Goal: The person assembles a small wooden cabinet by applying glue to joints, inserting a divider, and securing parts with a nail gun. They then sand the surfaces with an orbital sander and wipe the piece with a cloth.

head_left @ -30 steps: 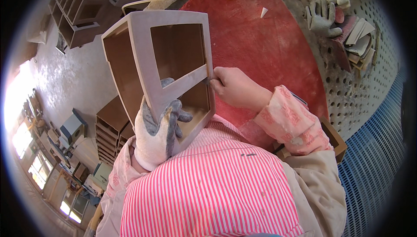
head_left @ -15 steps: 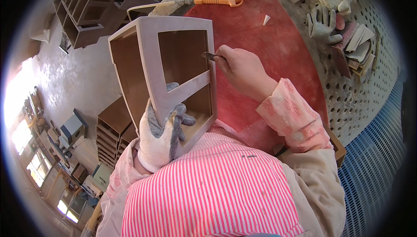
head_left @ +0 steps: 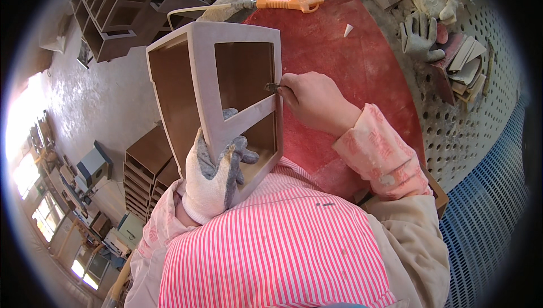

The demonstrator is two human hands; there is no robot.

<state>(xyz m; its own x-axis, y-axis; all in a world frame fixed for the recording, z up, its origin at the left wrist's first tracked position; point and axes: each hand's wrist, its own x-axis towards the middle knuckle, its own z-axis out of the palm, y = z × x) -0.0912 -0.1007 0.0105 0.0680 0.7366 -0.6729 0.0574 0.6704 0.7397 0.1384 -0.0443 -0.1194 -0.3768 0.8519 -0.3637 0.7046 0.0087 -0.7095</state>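
Note:
A small box-shaped cabinet frame [head_left: 205, 82], pale on its front and brown inside, is tilted against my striped apron. Its front has two openings with a crossbar between them. My left hand [head_left: 210, 181], in a white glove with grey-coated fingers, is wrapped round the lower left part of the front frame. Bare, my right hand [head_left: 317, 100] pinches a small dark flat blade [head_left: 272, 87] at the right edge of the upper opening, near the crossbar. The rest of the blade is hidden in my fingers.
An orange air blow gun [head_left: 291, 1] with a hose lies on the red mat [head_left: 350, 65], near a small white cone [head_left: 348, 29]. To the right are a grey glove [head_left: 418, 35] and sanding pieces [head_left: 468, 59]. More brown cabinet frames [head_left: 148, 164] stand left.
My right hand and the blade have moved down the right edge of the upper opening, toward the crossbar. The cabinet frame has shifted slightly right with my left hand still on it.

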